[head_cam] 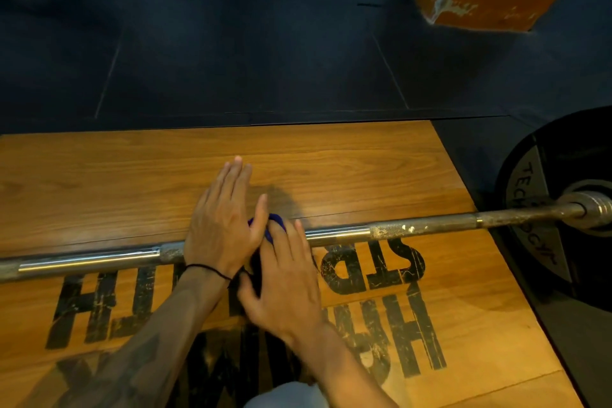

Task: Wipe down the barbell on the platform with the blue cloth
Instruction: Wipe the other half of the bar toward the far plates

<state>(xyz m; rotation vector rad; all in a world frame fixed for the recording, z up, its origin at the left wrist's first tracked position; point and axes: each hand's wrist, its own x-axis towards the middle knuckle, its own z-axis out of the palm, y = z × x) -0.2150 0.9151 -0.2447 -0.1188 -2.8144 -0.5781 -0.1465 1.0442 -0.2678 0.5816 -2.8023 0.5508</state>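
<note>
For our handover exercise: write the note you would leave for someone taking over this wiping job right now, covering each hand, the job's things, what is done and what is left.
Left hand: fingers straight, lying across the barbell near mid-shaft.
Right hand: fingers straight, pressing the blue cloth onto the bar beside the left hand.
Barbell lies on the wooden platform, weight plate on its right end.
Done: cannot tell how much is wiped.
Left: the shaft toward the plate shows rust and white specks; probably work there next.

Barbell (331,235) on wood platform (331,162)

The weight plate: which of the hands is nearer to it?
Right. The right hand rests on the bar on the plate's side; the left hand lies beyond it.
</note>
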